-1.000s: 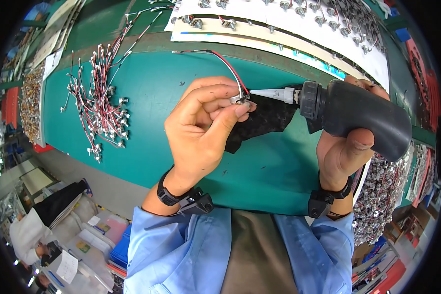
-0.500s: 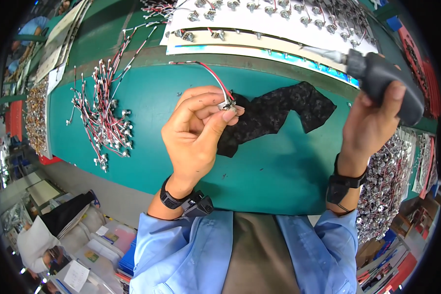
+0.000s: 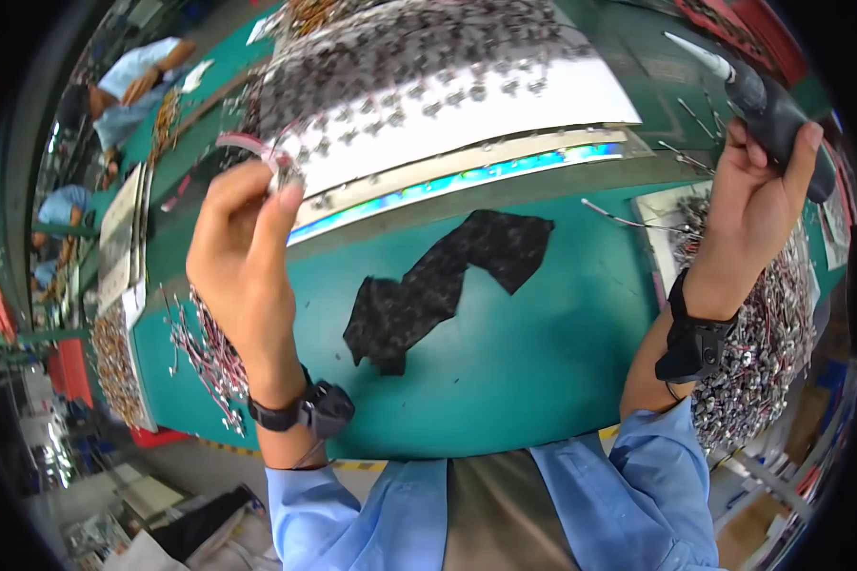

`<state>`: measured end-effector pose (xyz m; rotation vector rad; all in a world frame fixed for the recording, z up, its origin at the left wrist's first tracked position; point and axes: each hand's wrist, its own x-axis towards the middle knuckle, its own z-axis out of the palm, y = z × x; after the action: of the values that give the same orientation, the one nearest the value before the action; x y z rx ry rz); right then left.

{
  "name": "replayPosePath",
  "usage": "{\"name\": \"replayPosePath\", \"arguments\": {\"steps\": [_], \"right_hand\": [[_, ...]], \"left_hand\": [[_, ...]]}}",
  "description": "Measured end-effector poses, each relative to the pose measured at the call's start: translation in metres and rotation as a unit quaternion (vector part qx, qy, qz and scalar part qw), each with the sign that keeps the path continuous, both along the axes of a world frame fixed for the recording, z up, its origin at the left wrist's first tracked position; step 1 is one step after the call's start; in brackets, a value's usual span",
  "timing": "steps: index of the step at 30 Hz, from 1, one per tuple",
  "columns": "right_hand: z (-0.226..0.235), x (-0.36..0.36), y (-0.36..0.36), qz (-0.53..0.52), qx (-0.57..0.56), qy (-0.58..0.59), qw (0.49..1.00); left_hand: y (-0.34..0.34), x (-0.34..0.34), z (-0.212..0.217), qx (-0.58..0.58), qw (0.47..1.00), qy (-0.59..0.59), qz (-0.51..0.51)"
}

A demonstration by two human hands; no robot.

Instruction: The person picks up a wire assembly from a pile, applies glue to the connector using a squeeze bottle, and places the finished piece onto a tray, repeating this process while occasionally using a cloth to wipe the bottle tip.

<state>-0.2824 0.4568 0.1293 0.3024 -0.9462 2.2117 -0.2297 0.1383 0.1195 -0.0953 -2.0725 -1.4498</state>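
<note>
hands: 2 | left hand (image 3: 243, 243): 1 wire lead (image 3: 257, 147) | right hand (image 3: 757, 195): 1 dispenser gun (image 3: 776, 114)

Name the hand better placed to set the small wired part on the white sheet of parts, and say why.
Left. The left hand already pinches the small red-wired part right beside the white sheet covered in parts. The right hand is full, gripping the black pointed-tip tool off to the side.

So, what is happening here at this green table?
A person in a blue shirt works at a green table. The left hand lifts a small wired part with red and white leads toward a white board covered with similar parts. The right hand holds a black glue gun off to the side. A black cloth lies between them.
</note>
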Motion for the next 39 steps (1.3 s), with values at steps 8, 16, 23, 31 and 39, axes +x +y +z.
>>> {"name": "replayPosePath", "arguments": {"steps": [8, 16, 23, 31, 39], "right_hand": [[0.001, -0.001, 0.034, -0.041, -0.072, 0.009, 0.997], [0.001, 0.001, 0.052, -0.015, -0.089, 0.036, 0.995], [0.004, -0.002, 0.046, -0.019, -0.118, 0.017, 0.993], [-0.003, 0.000, 0.040, -0.001, -0.095, 0.007, 0.995], [-0.010, -0.009, -0.024, 0.105, -0.002, -0.043, 0.994]], "left_hand": [[0.118, -0.157, -0.018, -0.216, 0.964, -0.137, -0.077], [0.187, -0.192, -0.072, -0.370, 0.927, -0.042, -0.038], [0.186, -0.182, -0.071, -0.397, 0.917, 0.001, -0.037], [0.096, -0.080, -0.049, -0.325, 0.940, -0.081, -0.059], [-0.018, 0.052, -0.078, -0.286, 0.900, -0.328, -0.006]]}}
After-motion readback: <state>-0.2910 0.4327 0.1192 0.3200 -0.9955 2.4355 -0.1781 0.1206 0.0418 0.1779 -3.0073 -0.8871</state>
